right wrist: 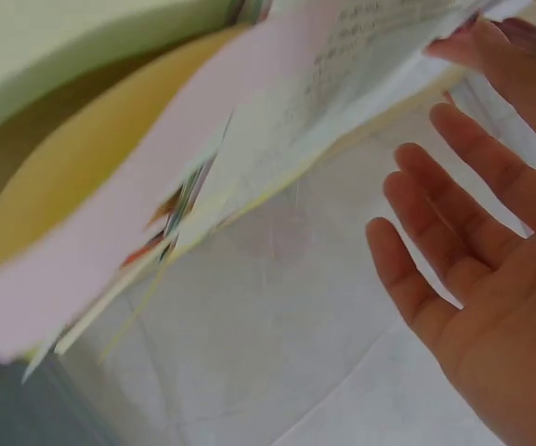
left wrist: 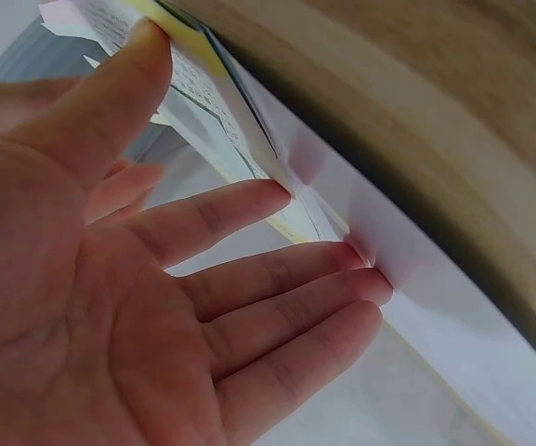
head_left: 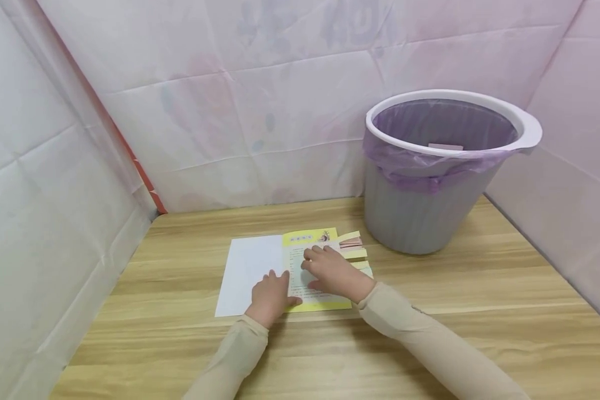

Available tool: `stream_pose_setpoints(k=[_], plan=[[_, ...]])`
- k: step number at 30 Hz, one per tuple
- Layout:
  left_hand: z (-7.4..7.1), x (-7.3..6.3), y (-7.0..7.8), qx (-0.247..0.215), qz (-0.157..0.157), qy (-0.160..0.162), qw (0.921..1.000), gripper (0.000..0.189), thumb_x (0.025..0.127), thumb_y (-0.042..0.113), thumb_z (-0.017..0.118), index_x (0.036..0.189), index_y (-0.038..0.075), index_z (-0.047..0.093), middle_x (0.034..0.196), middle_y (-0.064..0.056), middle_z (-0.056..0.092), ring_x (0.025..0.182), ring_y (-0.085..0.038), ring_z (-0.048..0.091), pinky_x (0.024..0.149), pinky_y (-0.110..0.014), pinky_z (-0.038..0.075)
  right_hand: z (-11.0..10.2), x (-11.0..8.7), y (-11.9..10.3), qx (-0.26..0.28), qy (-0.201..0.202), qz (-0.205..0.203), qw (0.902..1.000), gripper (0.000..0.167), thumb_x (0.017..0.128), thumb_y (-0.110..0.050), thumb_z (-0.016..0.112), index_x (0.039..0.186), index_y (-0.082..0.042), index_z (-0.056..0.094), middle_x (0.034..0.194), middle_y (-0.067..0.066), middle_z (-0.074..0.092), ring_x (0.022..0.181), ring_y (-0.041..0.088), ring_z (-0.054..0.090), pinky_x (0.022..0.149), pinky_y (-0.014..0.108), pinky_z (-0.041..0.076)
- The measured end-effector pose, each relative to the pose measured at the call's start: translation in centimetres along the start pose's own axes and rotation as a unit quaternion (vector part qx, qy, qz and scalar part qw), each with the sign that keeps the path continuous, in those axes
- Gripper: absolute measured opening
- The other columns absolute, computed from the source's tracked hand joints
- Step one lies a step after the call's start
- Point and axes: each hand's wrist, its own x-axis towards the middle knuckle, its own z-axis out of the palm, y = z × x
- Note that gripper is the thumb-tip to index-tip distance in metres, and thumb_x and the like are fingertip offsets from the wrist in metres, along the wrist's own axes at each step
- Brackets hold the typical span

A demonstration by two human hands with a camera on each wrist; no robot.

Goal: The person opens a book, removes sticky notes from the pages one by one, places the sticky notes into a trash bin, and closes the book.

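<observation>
An open book lies on the table. Its left side is a blank white page (head_left: 250, 266), and its right side is a printed page (head_left: 325, 305) with yellow borders. Cut or torn strips (head_left: 354, 254) stick out past the right edge. My left hand (head_left: 270, 295) rests at the fold, its fingertips (left wrist: 370, 283) on the white paper and its thumb on the printed page. Over the printed page is my right hand (head_left: 336, 272). In the right wrist view its fingers (right wrist: 416, 200) are loosely extended with nothing held, and loose page edges stand up beside it.
A grey bin (head_left: 410, 205) with a white rim and purple liner stands at the back right; a pale pink piece (head_left: 445, 146) shows inside it. Pale sheeting (head_left: 220, 128) hangs behind and on both sides of the wooden table (head_left: 180, 344).
</observation>
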Motion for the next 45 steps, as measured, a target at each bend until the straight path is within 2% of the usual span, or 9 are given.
stream_pose_setpoints(k=[4, 9, 12, 25, 30, 37, 43, 45], plan=[[0.0, 0.0, 0.3, -0.001, 0.0, 0.002, 1.0, 0.072, 0.078, 0.046, 0.076, 0.132, 0.003, 0.055, 0.129, -0.03, 0.054, 0.113, -0.044, 0.056, 0.083, -0.052, 0.051, 0.8, 0.4, -0.6, -0.038, -0.021, -0.004, 0.9991, 0.033, 0.076, -0.032, 0.081, 0.099, -0.011, 0.072, 0.097, 0.001, 0.062, 0.088, 0.018, 0.055, 0.079, 0.037, 0.05], [-0.2, 0.0, 0.5, 0.007, -0.002, 0.004, 1.0, 0.074, 0.077, 0.047, 0.076, 0.133, 0.004, 0.055, 0.129, -0.03, 0.053, 0.115, -0.044, 0.055, 0.083, -0.051, 0.051, 1.3, 0.6, -1.2, -0.074, 0.007, -0.024, 0.9969, 0.021, 0.079, -0.021, 0.078, 0.097, -0.011, 0.072, 0.098, 0.001, 0.064, 0.088, 0.018, 0.058, 0.077, 0.033, 0.05], [-0.2, 0.0, 0.5, 0.014, -0.001, 0.011, 0.9998, 0.073, 0.077, 0.047, 0.076, 0.132, 0.004, 0.055, 0.124, -0.029, 0.056, 0.109, -0.042, 0.058, 0.079, -0.049, 0.052, 1.6, 0.7, -1.5, -0.094, 0.019, -0.033, 0.9949, 0.018, 0.08, -0.017, 0.076, 0.097, -0.012, 0.072, 0.098, 0.0, 0.065, 0.088, 0.017, 0.058, 0.075, 0.031, 0.049], [-0.3, -0.3, 0.5, 0.017, 0.002, 0.024, 0.9996, 0.071, 0.075, 0.047, 0.078, 0.128, 0.005, 0.058, 0.106, -0.024, 0.061, 0.089, -0.035, 0.061, 0.067, -0.044, 0.052, 2.1, 0.9, -2.4, -0.107, 0.038, -0.049, 0.9923, 0.02, 0.082, -0.016, 0.074, 0.102, -0.013, 0.07, 0.088, -0.003, 0.062, 0.082, 0.015, 0.057, 0.069, 0.028, 0.046], [-0.3, -0.3, 0.4, 0.013, 0.0, 0.026, 0.9996, 0.071, 0.075, 0.047, 0.078, 0.129, 0.005, 0.058, 0.11, -0.026, 0.06, 0.093, -0.037, 0.061, 0.071, -0.046, 0.053, 2.1, 1.0, -2.4, -0.117, 0.041, -0.049, 0.9911, 0.017, 0.083, -0.017, 0.074, 0.1, -0.015, 0.07, 0.09, -0.002, 0.062, 0.084, 0.015, 0.057, 0.069, 0.028, 0.046], [-0.2, -0.2, 0.3, 0.002, -0.005, 0.008, 1.0, 0.071, 0.078, 0.046, 0.076, 0.132, 0.004, 0.056, 0.13, -0.03, 0.053, 0.116, -0.044, 0.055, 0.085, -0.052, 0.051, 2.2, 1.0, -2.2, -0.109, 0.039, -0.044, 0.9923, 0.022, 0.085, -0.014, 0.072, 0.106, -0.017, 0.073, 0.105, 0.003, 0.066, 0.093, 0.018, 0.062, 0.077, 0.033, 0.052], [-0.2, -0.2, 0.3, 0.007, -0.009, 0.003, 0.9999, 0.072, 0.077, 0.047, 0.076, 0.133, 0.005, 0.055, 0.131, -0.03, 0.053, 0.117, -0.043, 0.054, 0.084, -0.051, 0.051, 2.2, 0.9, -1.8, -0.087, 0.054, -0.049, 0.9935, 0.02, 0.085, -0.025, 0.073, 0.103, -0.018, 0.071, 0.098, 0.001, 0.064, 0.088, 0.018, 0.061, 0.076, 0.036, 0.052], [-0.2, -0.2, 0.2, 0.006, -0.009, 0.003, 0.9999, 0.073, 0.077, 0.047, 0.076, 0.133, 0.005, 0.055, 0.131, -0.03, 0.053, 0.117, -0.043, 0.054, 0.084, -0.051, 0.051, 2.1, 0.9, -1.6, -0.086, 0.051, -0.044, 0.994, 0.02, 0.086, -0.024, 0.072, 0.105, -0.017, 0.069, 0.1, 0.002, 0.065, 0.091, 0.019, 0.062, 0.078, 0.037, 0.052]])
